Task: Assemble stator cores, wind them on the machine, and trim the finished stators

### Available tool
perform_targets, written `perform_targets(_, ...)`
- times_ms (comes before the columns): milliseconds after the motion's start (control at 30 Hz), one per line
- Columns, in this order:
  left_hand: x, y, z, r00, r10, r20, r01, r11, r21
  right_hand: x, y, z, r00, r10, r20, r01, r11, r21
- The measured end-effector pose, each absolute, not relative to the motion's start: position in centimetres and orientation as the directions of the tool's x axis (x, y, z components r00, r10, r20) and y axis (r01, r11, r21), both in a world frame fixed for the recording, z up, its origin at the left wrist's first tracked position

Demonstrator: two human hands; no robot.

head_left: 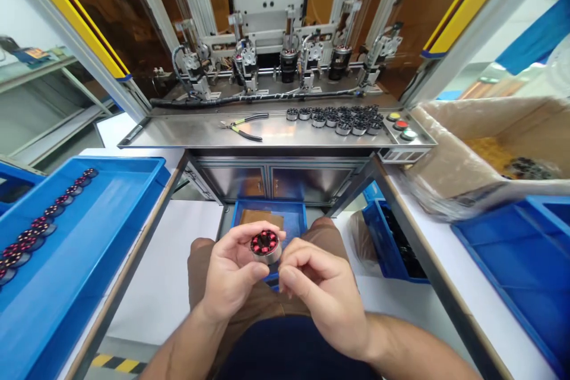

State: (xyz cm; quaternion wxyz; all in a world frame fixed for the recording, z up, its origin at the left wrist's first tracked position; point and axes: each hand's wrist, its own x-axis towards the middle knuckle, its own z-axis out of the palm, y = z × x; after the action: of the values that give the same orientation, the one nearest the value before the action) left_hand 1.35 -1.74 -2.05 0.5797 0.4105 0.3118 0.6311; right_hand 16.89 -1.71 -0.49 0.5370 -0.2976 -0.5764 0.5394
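In front of my lap, my left hand (pixel 234 276) grips a wound motor stator (pixel 266 242) between thumb and fingers. The stator is a short metal cylinder, and its top with red coils on black faces up. Close against its right side is my right hand (pixel 318 291), with thumb and fingers curled together in a pinch. What lies between those fingertips, if anything, is too small or hidden to make out. Ahead, on the steel ledge, lie a pair of cutting pliers (pixel 244 126) with black and green handles and a cluster of black-topped stators (pixel 342 119).
Behind the ledge stands a machine with several clamp stations (pixel 289 62). Push buttons (pixel 401 125) sit at the ledge's right end. A blue tray (pixel 111 214) at left carries a row of red-wound stators (pixel 42 225). At right are a lined carton (pixel 454 172) and a blue bin (pixel 512 249).
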Motion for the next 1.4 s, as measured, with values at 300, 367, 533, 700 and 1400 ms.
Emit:
perform_targets(300,0.8,-1.7,-2.3,0.06,0.985,0.165,-0.484,-0.116,0.867,16.2,-1.1,-2.6,-0.562,0.826,0.036,-0.561,-0.349,-0.751)
perform_targets(367,0.8,-1.7,-2.4,0.111,0.973,0.2,-0.479,-0.124,0.869,16.2,-0.8,-2.7,-0.648,0.76,0.049,-0.55,-0.422,-0.721)
perform_targets(533,-0.1,-1.9,-2.4,0.09,0.97,0.227,-0.347,-0.183,0.92,16.4,-0.3,-2.8,-0.622,0.78,0.069,-0.552,-0.374,-0.746)
perform_targets(700,-1.1,-2.6,-1.2,0.079,0.986,0.15,0.016,-0.152,0.988,17.3,0.1,-2.6,-0.283,0.803,0.525,-0.201,0.485,-0.851)
perform_targets(1400,0.2,-3.5,-1.5,0.121,0.972,0.199,-0.084,-0.19,0.978,18.6,-0.5,-1.4,-0.271,0.873,0.405,-0.163,0.373,-0.913)
